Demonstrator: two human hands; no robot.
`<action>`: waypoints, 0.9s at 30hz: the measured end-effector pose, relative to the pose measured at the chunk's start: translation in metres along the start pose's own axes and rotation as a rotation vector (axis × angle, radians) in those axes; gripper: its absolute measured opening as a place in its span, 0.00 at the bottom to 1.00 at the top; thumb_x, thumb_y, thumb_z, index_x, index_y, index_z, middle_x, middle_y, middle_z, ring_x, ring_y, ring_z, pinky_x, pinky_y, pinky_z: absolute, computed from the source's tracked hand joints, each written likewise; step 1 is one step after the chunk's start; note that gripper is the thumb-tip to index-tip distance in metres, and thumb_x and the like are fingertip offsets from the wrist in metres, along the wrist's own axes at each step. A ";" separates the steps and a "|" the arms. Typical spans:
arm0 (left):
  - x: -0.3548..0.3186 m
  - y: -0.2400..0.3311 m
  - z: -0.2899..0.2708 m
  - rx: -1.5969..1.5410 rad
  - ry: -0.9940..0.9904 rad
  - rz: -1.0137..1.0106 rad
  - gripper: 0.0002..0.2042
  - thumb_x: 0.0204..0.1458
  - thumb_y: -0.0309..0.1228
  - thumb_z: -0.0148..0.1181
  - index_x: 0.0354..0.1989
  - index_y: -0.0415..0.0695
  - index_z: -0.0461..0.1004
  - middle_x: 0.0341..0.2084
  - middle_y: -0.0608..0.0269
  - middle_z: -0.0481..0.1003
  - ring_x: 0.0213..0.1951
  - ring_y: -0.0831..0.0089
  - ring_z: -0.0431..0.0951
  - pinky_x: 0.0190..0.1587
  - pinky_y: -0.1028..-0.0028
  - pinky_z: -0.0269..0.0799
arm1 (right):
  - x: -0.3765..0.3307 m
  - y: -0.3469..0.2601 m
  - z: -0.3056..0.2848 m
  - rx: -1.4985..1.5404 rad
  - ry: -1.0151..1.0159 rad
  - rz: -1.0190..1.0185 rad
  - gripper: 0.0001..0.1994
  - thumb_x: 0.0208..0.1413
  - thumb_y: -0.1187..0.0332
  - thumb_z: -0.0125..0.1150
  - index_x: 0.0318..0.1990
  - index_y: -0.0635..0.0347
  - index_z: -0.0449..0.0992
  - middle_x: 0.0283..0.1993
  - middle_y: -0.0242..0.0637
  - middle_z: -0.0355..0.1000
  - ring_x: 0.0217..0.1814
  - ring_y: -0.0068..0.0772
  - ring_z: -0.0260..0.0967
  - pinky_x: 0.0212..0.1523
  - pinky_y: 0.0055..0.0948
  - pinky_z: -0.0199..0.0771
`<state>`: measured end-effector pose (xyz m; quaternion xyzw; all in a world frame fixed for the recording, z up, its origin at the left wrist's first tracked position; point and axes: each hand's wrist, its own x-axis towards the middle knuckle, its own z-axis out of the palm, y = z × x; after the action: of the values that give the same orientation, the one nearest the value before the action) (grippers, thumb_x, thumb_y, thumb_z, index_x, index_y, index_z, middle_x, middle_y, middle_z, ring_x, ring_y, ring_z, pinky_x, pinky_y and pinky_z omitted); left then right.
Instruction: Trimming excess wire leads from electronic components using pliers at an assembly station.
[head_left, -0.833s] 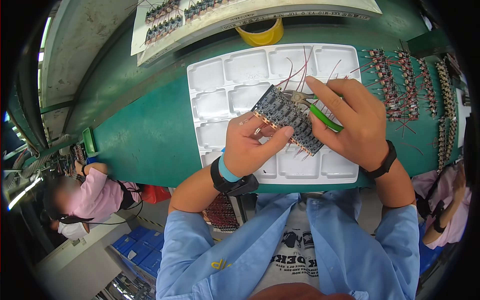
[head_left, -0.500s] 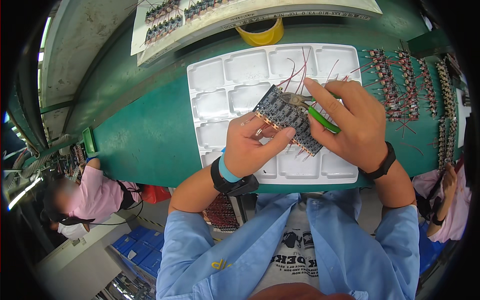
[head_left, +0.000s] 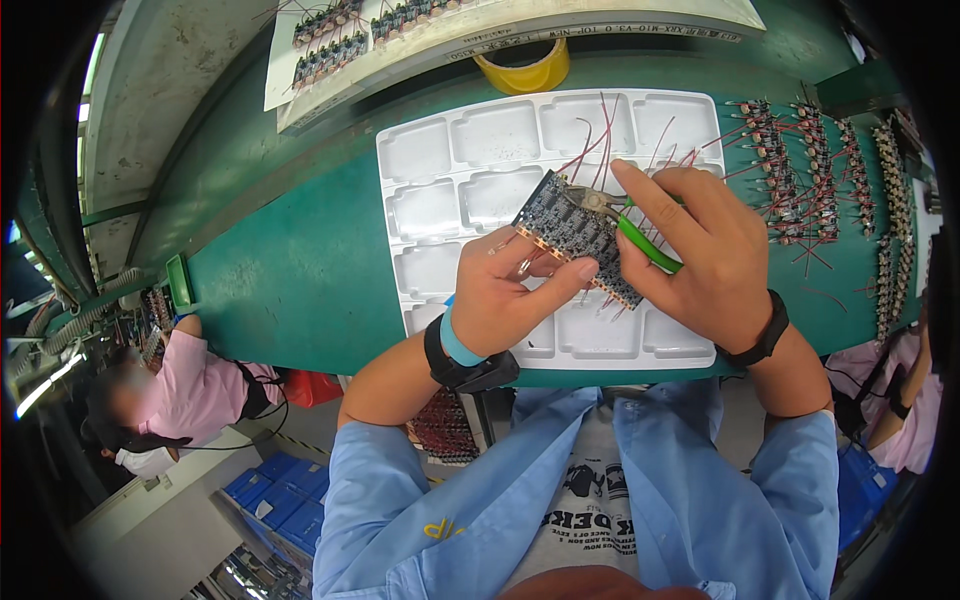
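My left hand [head_left: 513, 293] grips a dark circuit board panel [head_left: 570, 233] by its lower left edge, the thumb lying over its face. The panel is tilted above a white compartment tray [head_left: 419, 213]. Thin dark red wires [head_left: 607, 140] rise from its far edge. In my right hand [head_left: 705, 250] are wire cutters [head_left: 648, 244] with green handles. Their metal jaws rest at the panel's upper part, by the wires. Whether the jaws are closed on a wire is too small to tell. My fingers partly cover the handles and the panel's right side.
Rows of wired circuit boards [head_left: 775, 170] lie on the green table [head_left: 290, 265] at the right. A yellow tape roll [head_left: 527, 70] sits under the shelf [head_left: 640, 38] at the back. Co-workers in pink sit at the far left [head_left: 195, 385] and the right edge.
My hands, the panel and the cutters have barely shifted. At the right edge, the co-worker's arm has moved.
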<state>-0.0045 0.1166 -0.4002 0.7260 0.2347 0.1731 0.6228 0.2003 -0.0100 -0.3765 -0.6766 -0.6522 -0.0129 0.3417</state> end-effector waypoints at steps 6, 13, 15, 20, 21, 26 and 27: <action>0.001 0.003 0.003 -0.021 0.013 0.020 0.13 0.56 0.27 0.73 0.47 0.36 0.82 0.37 0.59 0.83 0.36 0.77 0.84 0.39 0.77 0.78 | -0.003 -0.011 0.004 -0.008 0.006 0.072 0.31 0.45 0.72 0.73 0.62 0.58 0.77 0.41 0.40 0.75 0.38 0.41 0.75 0.35 0.36 0.77; 0.000 0.000 0.002 0.055 0.022 0.065 0.13 0.55 0.27 0.73 0.47 0.37 0.82 0.36 0.60 0.83 0.37 0.76 0.84 0.40 0.77 0.78 | -0.003 -0.014 0.006 -0.004 0.002 0.075 0.30 0.46 0.72 0.73 0.62 0.59 0.77 0.39 0.40 0.73 0.35 0.40 0.74 0.33 0.36 0.75; 0.000 0.000 0.002 0.088 0.016 0.082 0.12 0.55 0.28 0.74 0.46 0.38 0.83 0.36 0.60 0.83 0.37 0.76 0.84 0.40 0.77 0.78 | -0.004 -0.014 0.005 0.003 -0.037 0.073 0.30 0.46 0.72 0.73 0.61 0.59 0.77 0.38 0.39 0.73 0.34 0.39 0.74 0.32 0.36 0.75; -0.002 -0.002 0.005 -0.037 0.032 0.042 0.12 0.55 0.27 0.74 0.46 0.38 0.83 0.36 0.60 0.83 0.36 0.76 0.84 0.39 0.77 0.78 | -0.004 -0.011 0.001 0.040 -0.072 0.053 0.29 0.47 0.72 0.73 0.61 0.60 0.78 0.37 0.39 0.72 0.33 0.39 0.74 0.31 0.36 0.74; -0.002 -0.002 0.004 -0.036 0.027 0.021 0.12 0.55 0.27 0.74 0.46 0.38 0.83 0.36 0.60 0.83 0.36 0.76 0.84 0.39 0.77 0.78 | -0.004 -0.010 0.001 0.043 -0.056 0.051 0.29 0.46 0.73 0.73 0.60 0.60 0.78 0.37 0.39 0.73 0.33 0.39 0.74 0.31 0.35 0.74; -0.002 -0.002 0.005 -0.062 0.026 0.011 0.12 0.55 0.26 0.74 0.46 0.38 0.83 0.35 0.60 0.83 0.35 0.76 0.84 0.38 0.77 0.78 | 0.001 -0.003 0.000 0.032 0.048 0.016 0.29 0.44 0.73 0.74 0.59 0.60 0.79 0.38 0.41 0.74 0.35 0.41 0.74 0.33 0.36 0.75; -0.002 -0.002 0.006 -0.075 0.031 0.028 0.12 0.55 0.26 0.74 0.46 0.38 0.83 0.35 0.60 0.83 0.35 0.77 0.84 0.38 0.77 0.78 | 0.002 -0.002 0.000 0.023 0.085 0.001 0.29 0.44 0.74 0.74 0.59 0.60 0.79 0.39 0.41 0.74 0.36 0.41 0.74 0.34 0.36 0.75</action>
<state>-0.0034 0.1105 -0.4026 0.7026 0.2275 0.2016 0.6434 0.1991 -0.0085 -0.3746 -0.6717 -0.6369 -0.0340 0.3769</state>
